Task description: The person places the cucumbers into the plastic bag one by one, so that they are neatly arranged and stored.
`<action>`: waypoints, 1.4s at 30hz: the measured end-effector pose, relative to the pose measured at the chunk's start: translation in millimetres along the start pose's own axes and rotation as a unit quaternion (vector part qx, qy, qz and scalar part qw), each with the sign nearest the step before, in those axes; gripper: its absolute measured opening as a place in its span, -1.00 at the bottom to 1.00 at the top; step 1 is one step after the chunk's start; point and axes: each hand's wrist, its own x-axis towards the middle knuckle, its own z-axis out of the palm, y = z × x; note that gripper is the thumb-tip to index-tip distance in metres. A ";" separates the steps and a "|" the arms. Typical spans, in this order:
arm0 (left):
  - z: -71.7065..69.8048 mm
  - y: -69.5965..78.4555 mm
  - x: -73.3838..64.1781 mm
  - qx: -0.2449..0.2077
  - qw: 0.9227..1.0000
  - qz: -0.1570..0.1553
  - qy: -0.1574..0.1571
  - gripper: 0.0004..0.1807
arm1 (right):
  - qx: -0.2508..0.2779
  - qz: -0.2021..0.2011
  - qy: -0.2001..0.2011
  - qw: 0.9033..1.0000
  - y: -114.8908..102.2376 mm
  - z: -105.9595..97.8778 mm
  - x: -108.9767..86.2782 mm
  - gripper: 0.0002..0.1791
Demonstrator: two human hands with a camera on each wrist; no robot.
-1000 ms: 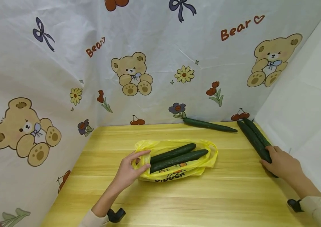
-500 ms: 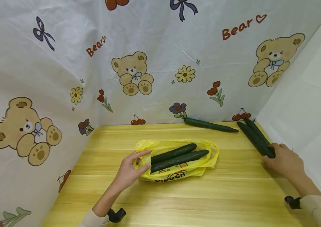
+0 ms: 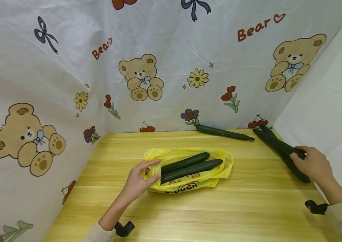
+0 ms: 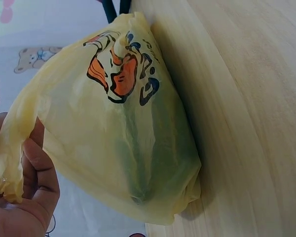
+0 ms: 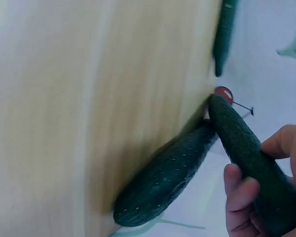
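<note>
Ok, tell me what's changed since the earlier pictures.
The right hand has lifted the near end of one long, dark-green cucumber, swinging it rightward above the similar cucumber lying beneath. The left hand still holds the translucent yellow plastic bag; the two dark-green cucumbers inside and the slender one at the back stayed put.

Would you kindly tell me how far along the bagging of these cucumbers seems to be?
Apparently done: two cucumbers lie in the bag, which the left hand holds. In hand: the right hand grips a third cucumber, outside the bag. Probably left to do: a fourth cucumber on the table near the held one, and a fifth cucumber at the back edge.
</note>
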 end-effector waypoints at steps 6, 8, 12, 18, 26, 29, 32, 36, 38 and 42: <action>0.0 -1.3 -0.9 0.001 1.000 0.000 0.002 -0.48 | 0.040 0.009 0.004 0.999 0.6 -2.2 1.5 -0.30; 0.1 -1.0 -0.9 0.000 1.000 -0.001 0.001 -0.48 | 0.042 0.010 0.008 0.999 -1.6 -3.0 0.8 -0.31; 0.1 -0.1 -0.8 -0.006 1.000 -0.001 -0.003 -0.48 | 0.048 0.015 0.018 0.999 -4.4 -5.7 -0.9 -0.32; 0.9 -0.7 -1.6 -0.008 1.000 -0.002 -0.003 -0.46 | 0.055 0.023 0.040 0.997 -3.3 -9.0 -2.7 -0.32; 2.8 -0.1 -2.3 -0.013 1.000 -0.005 -0.003 -0.47 | 0.065 0.029 0.068 0.995 -5.6 -13.3 -10.4 -0.34; 2.8 0.4 -2.6 -0.012 1.000 -0.007 -0.003 -0.48 | 0.057 0.031 0.073 0.995 -8.2 -15.9 -15.1 -0.36; 2.7 0.5 -2.2 -0.011 1.000 -0.010 -0.006 -0.48 | 0.053 0.023 0.067 0.996 -10.4 -22.5 -21.8 -0.38; 2.0 1.3 0.0 -0.009 1.000 -0.005 -0.006 -0.48 | 0.056 0.018 0.066 0.996 -12.4 -33.4 -30.4 -0.38; 1.4 2.0 1.1 -0.008 1.000 -0.003 -0.004 -0.48 | 0.065 0.015 0.068 0.996 -12.7 -37.4 -33.6 -0.40; 0.1 2.2 1.6 -0.008 1.000 -0.007 0.000 -0.47 | 0.098 -0.002 0.064 0.993 -12.9 -41.0 -37.6 -0.55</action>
